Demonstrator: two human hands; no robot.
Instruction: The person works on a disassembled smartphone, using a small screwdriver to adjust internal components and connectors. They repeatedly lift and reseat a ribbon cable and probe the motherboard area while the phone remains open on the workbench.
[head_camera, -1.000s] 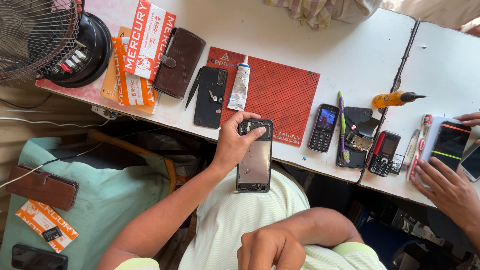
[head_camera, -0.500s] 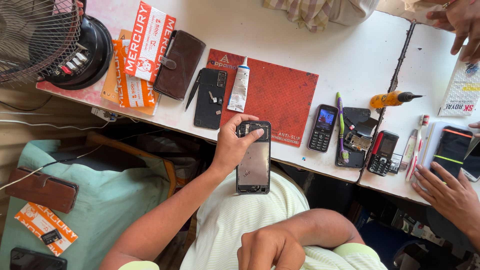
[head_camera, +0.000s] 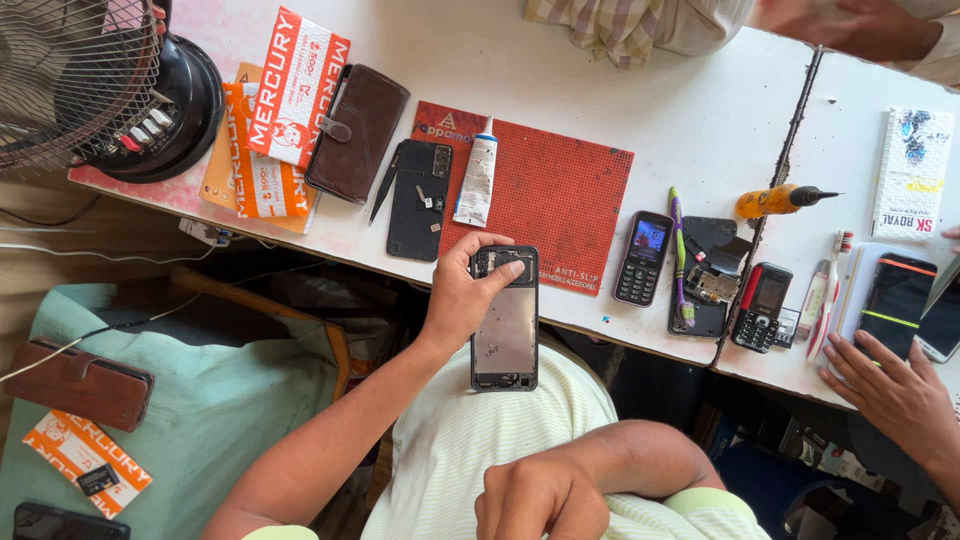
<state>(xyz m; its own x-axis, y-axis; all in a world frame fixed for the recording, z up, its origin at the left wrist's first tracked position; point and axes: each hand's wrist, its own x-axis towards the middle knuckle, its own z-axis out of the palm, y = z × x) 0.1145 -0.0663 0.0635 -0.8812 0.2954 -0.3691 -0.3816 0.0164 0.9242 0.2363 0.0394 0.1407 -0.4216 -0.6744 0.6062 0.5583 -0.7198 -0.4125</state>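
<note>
A white counter (head_camera: 650, 90) is running across a small repair stall, cluttered with phones and tools. Nearest to me, the person's right hand (head_camera: 540, 498) is resting on their lap in a loose fist, gripping nothing. Just beyond it, the left hand (head_camera: 462, 290) is holding an opened phone (head_camera: 505, 325) out over the lap, right at the counter's near edge; the fingers (head_camera: 490, 272) are wrapping around its top end, the thumb pressing on the camera area, while the bare back of the phone is facing up and its lower end is hanging free below the hand. On the counter past it, a red mat (head_camera: 550, 190) is lying with a white glue tube (head_camera: 478, 180) at its left edge and a black back cover (head_camera: 420, 200) beside that. To the right, another person's hand (head_camera: 895, 395) is resting by a dark phone (head_camera: 897, 300). Farthest left, a table fan (head_camera: 90, 85) is standing.
</note>
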